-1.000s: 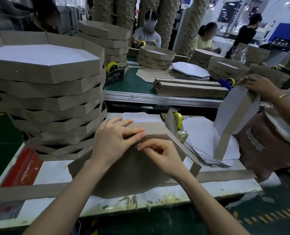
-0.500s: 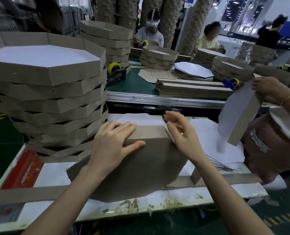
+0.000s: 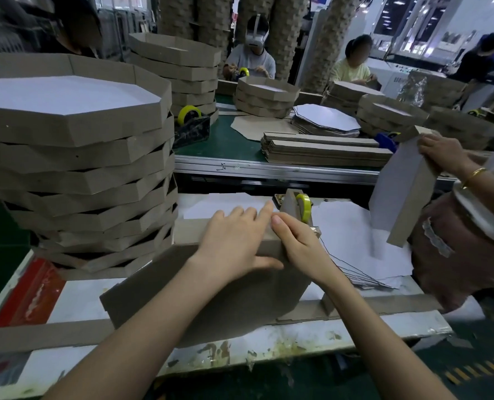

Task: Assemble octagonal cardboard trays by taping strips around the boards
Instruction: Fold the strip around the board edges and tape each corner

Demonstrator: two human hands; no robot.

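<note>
A brown octagonal cardboard board (image 3: pixel 211 307) stands tilted on the white worktable (image 3: pixel 75 301). A cardboard strip (image 3: pixel 188 232) is folded along its top edge. My left hand (image 3: pixel 237 241) lies flat over that strip, fingers straight, thumb stretched across the board's face. At the board's upper right corner is my right hand (image 3: pixel 300 246), its thumb on top of the strip and its fingers curled round the edge, out of sight. Just behind both hands stands a tape dispenser (image 3: pixel 302 207) with a yellow roll.
A tall stack of finished trays (image 3: pixel 75 168) fills the table's left. White boards (image 3: pixel 355 241) lie at right. Loose strips (image 3: pixel 37 333) run along the front edge. Another person's hand (image 3: pixel 439 151) holds a tray (image 3: pixel 398 192) at the right.
My right hand reached to the tape dispenser, then came back to the board's upper right corner. My left hand slid right along the top strip.
</note>
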